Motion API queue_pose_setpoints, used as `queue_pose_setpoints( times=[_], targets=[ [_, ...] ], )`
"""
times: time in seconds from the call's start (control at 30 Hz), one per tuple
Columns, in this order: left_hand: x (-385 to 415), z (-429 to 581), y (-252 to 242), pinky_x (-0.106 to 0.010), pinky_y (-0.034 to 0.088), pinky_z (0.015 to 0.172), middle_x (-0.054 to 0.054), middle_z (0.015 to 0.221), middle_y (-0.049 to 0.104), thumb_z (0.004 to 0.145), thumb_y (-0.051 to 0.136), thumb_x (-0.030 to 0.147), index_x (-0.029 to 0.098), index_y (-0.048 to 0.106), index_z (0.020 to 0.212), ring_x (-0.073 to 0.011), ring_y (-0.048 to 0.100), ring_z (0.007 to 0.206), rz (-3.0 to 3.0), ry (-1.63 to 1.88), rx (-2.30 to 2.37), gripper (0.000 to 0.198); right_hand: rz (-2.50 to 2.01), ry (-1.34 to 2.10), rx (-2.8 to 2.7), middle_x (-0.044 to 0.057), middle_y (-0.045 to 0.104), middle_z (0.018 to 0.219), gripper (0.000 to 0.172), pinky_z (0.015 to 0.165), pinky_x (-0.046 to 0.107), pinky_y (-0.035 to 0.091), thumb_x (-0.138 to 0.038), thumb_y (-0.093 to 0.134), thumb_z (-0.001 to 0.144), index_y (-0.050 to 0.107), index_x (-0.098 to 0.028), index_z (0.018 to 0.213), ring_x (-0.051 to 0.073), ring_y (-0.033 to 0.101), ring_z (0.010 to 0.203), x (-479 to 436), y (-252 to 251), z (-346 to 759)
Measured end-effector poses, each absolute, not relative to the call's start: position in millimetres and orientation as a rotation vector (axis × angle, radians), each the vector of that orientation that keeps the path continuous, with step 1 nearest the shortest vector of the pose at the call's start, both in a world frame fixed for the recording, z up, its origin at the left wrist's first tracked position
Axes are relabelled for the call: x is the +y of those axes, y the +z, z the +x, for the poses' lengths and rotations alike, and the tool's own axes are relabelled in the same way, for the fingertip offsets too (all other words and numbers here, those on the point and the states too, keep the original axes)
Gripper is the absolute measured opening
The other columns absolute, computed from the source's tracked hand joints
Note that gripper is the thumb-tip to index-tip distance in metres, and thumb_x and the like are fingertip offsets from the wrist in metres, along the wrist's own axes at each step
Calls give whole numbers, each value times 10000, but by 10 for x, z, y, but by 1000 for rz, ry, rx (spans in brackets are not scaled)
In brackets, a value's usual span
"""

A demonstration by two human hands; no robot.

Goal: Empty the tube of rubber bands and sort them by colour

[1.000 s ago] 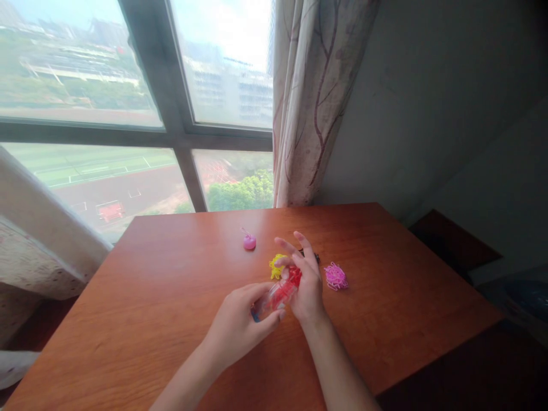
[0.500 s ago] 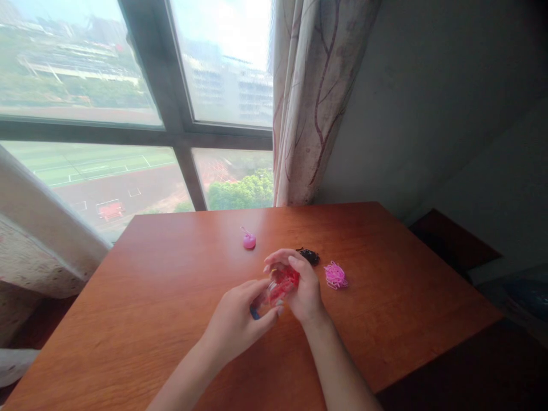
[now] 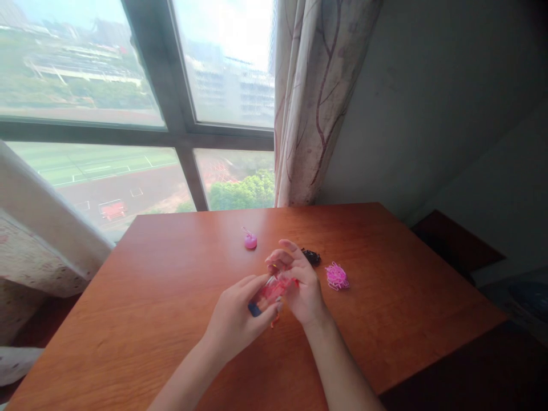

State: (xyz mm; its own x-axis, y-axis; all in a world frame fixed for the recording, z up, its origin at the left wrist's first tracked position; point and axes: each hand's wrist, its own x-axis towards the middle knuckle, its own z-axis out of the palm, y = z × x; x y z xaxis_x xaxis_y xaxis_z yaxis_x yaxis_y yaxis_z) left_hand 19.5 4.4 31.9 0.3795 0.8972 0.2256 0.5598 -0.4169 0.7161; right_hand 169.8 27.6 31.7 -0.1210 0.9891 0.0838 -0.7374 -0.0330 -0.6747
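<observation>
My left hand (image 3: pixel 236 317) is wrapped round a small clear bottle (image 3: pixel 266 295) with a blue end, which holds red and yellow rubber bands. My right hand (image 3: pixel 299 285) is at the bottle's open end, fingers curled and pinching at small bands there. A loose red band hangs below the bottle near my left thumb. Both hands hover just above the wooden table (image 3: pixel 162 297). A heap of pink bands (image 3: pixel 336 277) lies to the right of my right hand, and a dark clump of bands (image 3: pixel 311 256) lies just beyond it.
A pink bottle cap (image 3: pixel 250 241) sits on the table farther back. A window and a patterned curtain (image 3: pixel 317 103) stand behind the table. A grey wall is on the right, and the table's right edge drops to a dark floor.
The yellow heap beside my right hand is gone from the table. My right fingers, spread a second ago, closed over that spot and now curl at the bottle's mouth.
</observation>
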Motion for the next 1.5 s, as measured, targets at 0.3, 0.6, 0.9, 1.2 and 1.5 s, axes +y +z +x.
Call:
queue_pose_setpoints(
  times=[0.3, 0.6, 0.9, 1.2, 1.5],
  targets=[
    [59, 206, 302, -303, 509, 780, -57, 1014, 700, 796, 650, 271, 222, 647, 1162, -218, 662, 880, 2156, 735, 1283, 369, -482, 1604, -671, 12, 735, 967, 472, 921, 311, 476, -50, 538, 611, 701, -236, 1012, 173, 648, 981, 296, 271, 1714],
    [33, 190, 299, -304, 511, 789, -41, 1015, 690, 798, 634, 253, 277, 628, 1196, -213, 660, 878, 2258, 605, 1261, 399, -609, 1515, -708, 51, 713, 889, 259, 754, 290, 481, -371, 499, 900, 694, -209, 950, 186, 643, 859, 338, 262, 1751],
    [62, 141, 312, -366, 518, 910, -70, 1193, 676, 780, 648, 235, 285, 662, 1187, -264, 639, 1077, 2321, 717, 1273, 410, -857, 1330, -1286, 64, 689, 1044, 533, 870, 332, 462, -609, 338, 981, 611, -225, 1229, 209, 618, 975, 234, 275, 1738],
    [136, 132, 281, -334, 534, 874, -72, 1088, 731, 851, 653, 320, 199, 658, 1169, -225, 684, 959, 1820, 1045, 1220, 341, -831, 1353, -1112, 53, 663, 1048, 479, 780, 290, 491, -628, 435, 928, 621, -238, 1134, 191, 617, 917, 290, 273, 1722],
    [164, 94, 180, -325, 532, 895, -86, 1130, 714, 826, 705, 343, 167, 608, 1200, -225, 668, 1028, 1430, 1104, 1113, 425, -1434, 750, -1966, 28, 653, 841, 227, 691, 271, 434, -54, 542, 811, 684, -224, 860, 176, 608, 752, -68, 191, 1945]
  ],
)
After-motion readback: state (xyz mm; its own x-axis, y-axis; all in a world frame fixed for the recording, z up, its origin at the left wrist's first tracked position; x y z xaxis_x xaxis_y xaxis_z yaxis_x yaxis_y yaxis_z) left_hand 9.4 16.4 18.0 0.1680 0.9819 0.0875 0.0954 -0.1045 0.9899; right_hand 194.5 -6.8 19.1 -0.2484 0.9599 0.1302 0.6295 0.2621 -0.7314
